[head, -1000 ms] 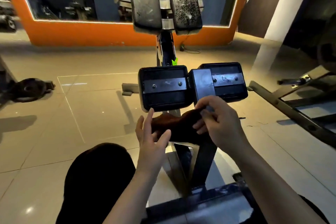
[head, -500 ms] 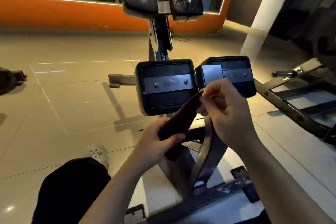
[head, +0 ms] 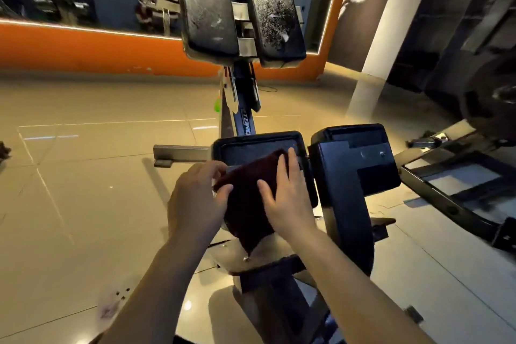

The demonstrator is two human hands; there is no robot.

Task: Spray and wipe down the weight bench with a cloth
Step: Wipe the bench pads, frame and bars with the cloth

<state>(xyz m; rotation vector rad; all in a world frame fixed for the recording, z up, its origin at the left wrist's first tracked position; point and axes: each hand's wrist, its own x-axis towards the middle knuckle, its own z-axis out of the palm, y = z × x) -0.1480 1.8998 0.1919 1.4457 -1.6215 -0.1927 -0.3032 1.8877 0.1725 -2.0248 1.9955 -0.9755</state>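
A dark maroon cloth [head: 247, 204] lies against the back of the bench's near left pad [head: 237, 148]. My right hand [head: 287, 195] presses flat on the cloth with straight fingers. My left hand [head: 199, 198] pinches the cloth's left edge between thumb and fingers. The near right pad [head: 354, 159] sits just right of my right hand, on a black bracket. Two larger worn black pads, one on the left [head: 208, 8] and one on the right [head: 276, 22], stand further back on the bench's post [head: 245, 109]. No spray bottle is in view.
Tan floor tiles [head: 83, 190] spread to the left. A metal frame of another machine [head: 460, 204] lies on the right. An orange-framed mirror wall [head: 83, 47] and a white pillar [head: 377, 45] stand behind. A green object [head: 217, 105] shows beside the post.
The cloth went from being held between both hands in the air to lying spread on the near left pad. My right hand flattened onto it. The view moved closer and to the right.
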